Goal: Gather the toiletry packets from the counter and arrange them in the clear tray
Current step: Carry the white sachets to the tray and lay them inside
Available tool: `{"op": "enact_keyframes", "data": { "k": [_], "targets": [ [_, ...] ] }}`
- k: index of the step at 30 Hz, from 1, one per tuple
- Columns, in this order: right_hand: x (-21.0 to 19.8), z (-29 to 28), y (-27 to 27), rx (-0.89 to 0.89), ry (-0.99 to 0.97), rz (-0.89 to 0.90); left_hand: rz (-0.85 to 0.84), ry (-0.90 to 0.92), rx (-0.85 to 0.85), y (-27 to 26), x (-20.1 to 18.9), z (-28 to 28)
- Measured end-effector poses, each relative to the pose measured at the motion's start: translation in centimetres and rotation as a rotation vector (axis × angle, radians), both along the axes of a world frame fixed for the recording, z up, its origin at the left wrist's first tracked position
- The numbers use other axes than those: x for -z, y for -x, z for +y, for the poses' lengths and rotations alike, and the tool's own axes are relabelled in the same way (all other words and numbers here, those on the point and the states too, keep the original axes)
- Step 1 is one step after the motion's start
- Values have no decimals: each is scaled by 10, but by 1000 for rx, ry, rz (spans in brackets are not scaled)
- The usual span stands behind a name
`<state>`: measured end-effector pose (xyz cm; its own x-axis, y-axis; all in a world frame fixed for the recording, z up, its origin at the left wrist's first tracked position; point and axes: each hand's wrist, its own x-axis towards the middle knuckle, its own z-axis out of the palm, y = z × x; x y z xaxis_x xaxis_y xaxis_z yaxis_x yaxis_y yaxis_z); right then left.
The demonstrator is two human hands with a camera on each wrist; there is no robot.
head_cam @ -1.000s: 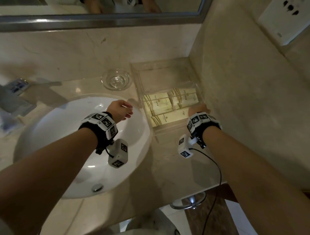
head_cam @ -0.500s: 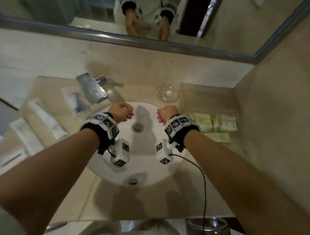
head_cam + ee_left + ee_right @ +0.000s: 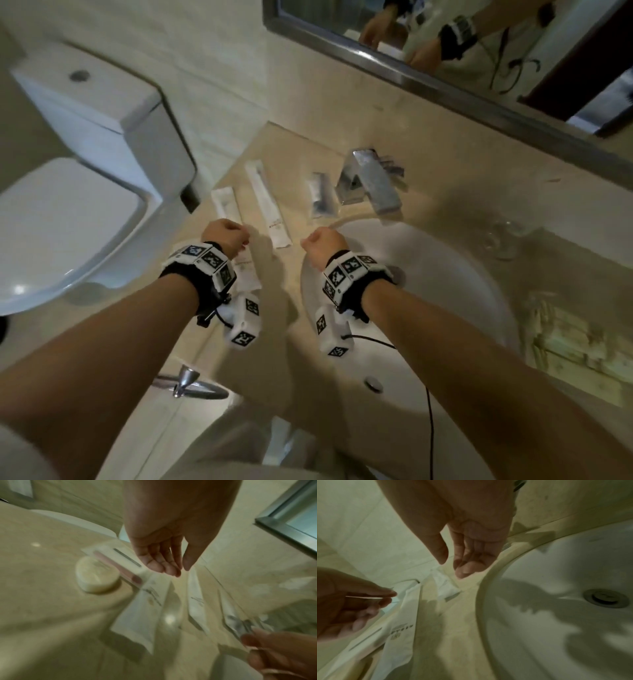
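Beside sink (image 3: 428,274) — faucet (image 3: 368,181), toilet (image 3: 85,171)

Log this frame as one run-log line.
phase: reach | left hand: open, above white packets | right hand: open, empty | clear tray: some packets in | counter packets: remaining

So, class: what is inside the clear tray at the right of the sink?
The clear tray holds several cream toiletry packets lying flat. Blur hides their count and print, and whatever lies beneath them.
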<state>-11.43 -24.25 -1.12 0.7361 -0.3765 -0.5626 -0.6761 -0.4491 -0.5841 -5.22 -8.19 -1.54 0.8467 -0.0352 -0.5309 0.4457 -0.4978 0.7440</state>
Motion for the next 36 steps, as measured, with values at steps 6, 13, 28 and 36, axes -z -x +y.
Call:
{"op": "enact_keyframes", "data": {
  "k": [6,13,28,36],
  "targets": [
    [17,33,-37,-5,158,-15,19,21,-131,-17,12,39],
    [43,47,-59,-76,349,28,-115,-87,-57,-42,26,43],
    [38,11,-46,51,136,-42,-6,-240,195,-74,37,4],
    [29,-30,-15,253,-87,-136,-44,-240,263,-61,26,-35]
  ]
}}
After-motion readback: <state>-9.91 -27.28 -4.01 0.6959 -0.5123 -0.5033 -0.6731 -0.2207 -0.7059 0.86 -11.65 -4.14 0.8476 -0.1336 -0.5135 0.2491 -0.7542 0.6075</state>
